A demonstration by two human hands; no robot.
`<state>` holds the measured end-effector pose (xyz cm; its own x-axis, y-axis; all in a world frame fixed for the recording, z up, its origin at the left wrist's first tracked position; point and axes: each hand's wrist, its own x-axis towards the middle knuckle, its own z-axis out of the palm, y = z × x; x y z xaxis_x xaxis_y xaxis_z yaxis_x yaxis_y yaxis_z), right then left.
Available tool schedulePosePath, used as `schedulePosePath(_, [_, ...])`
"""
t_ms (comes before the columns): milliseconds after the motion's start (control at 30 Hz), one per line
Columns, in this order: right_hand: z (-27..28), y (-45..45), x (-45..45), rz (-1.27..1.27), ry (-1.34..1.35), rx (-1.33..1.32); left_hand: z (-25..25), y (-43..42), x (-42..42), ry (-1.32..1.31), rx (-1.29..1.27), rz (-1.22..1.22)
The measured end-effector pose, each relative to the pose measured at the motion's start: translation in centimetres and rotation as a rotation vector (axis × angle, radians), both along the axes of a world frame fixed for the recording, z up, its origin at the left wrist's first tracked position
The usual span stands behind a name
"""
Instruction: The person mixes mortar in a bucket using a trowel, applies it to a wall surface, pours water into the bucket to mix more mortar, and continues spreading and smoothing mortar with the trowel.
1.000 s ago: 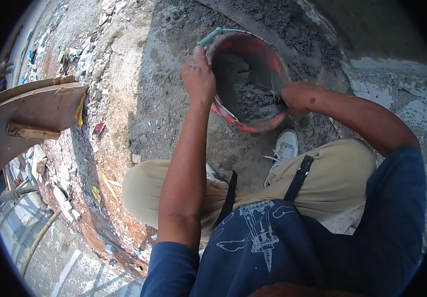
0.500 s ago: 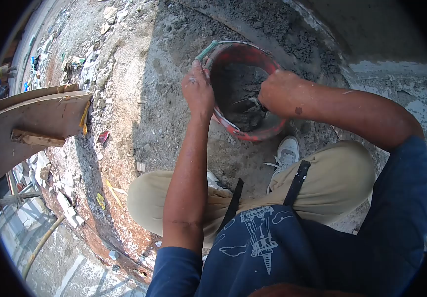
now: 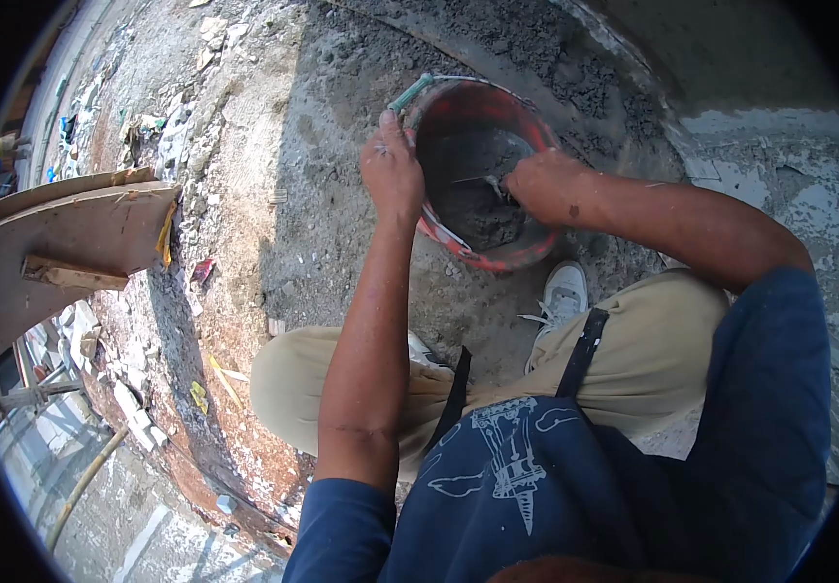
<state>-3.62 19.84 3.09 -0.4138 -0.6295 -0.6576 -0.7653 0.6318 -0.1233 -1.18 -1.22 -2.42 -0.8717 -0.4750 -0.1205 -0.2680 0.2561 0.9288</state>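
Observation:
A red bucket point(image 3: 482, 100), smeared with cement, stands on the ground in front of my feet. Wet grey mortar point(image 3: 482, 219) lies inside it. My left hand point(image 3: 390, 165) is closed on the bucket's left rim, just below the green grip point(image 3: 410, 92) of its wire handle. Inside the bucket's right side, my right hand point(image 3: 541, 185) is wrapped round the handle of a trowel point(image 3: 494, 183). Only the trowel's metal shank and a thin edge of its blade show; the handle is hidden in my fist.
Loose grey mortar or sand point(image 3: 575, 83) covers the ground behind the bucket, near a wall point(image 3: 750, 58). A wooden board point(image 3: 69, 223) stands at the left. Rubble point(image 3: 137, 413) and litter are strewn on the left. My shoe point(image 3: 565, 291) is close to the bucket.
My right hand has shifted slightly left and up inside the bucket, and the trowel's thin edge now shows above the mortar. My left hand keeps its hold on the rim.

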Motion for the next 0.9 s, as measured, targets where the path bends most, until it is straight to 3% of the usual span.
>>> schedulePosePath(100, [6.7,0.4,-0.9,0.007,0.105,-0.141,1.3,0.3,0.2,-0.006,0.029,-0.013])
schedulePosePath(200, [6.2,1.7,-4.3,0.003,0.441,-0.220,0.6,0.2,-0.2,0.027,-0.002,0.010])
schedulePosePath(300, [2.7,2.8,-6.5,-0.106,0.481,0.000,0.3,-0.2,-0.3,0.017,-0.012,-0.043])
schedulePosePath(400, [-3.4,4.1,-3.9,-0.171,0.217,0.129,0.5,0.3,0.2,0.048,-0.043,-0.034])
schedulePosePath(600, [-2.3,1.0,0.8,-0.415,-0.479,0.319,0.4,0.6,-0.1,0.080,0.013,-0.009])
schedulePosePath(700, [-3.6,0.3,1.3,-0.863,-0.822,0.040,0.4,0.2,-0.5,0.067,-0.044,-0.018])
schedulePosePath(800, [-3.8,2.1,0.0,-1.066,-1.143,-0.122,0.2,-0.2,-0.5,0.084,-0.018,-0.007])
schedulePosePath(900, [-0.3,3.3,-3.1,-1.147,-1.228,-0.101,-0.4,-0.9,-0.4,0.050,-0.057,-0.008])
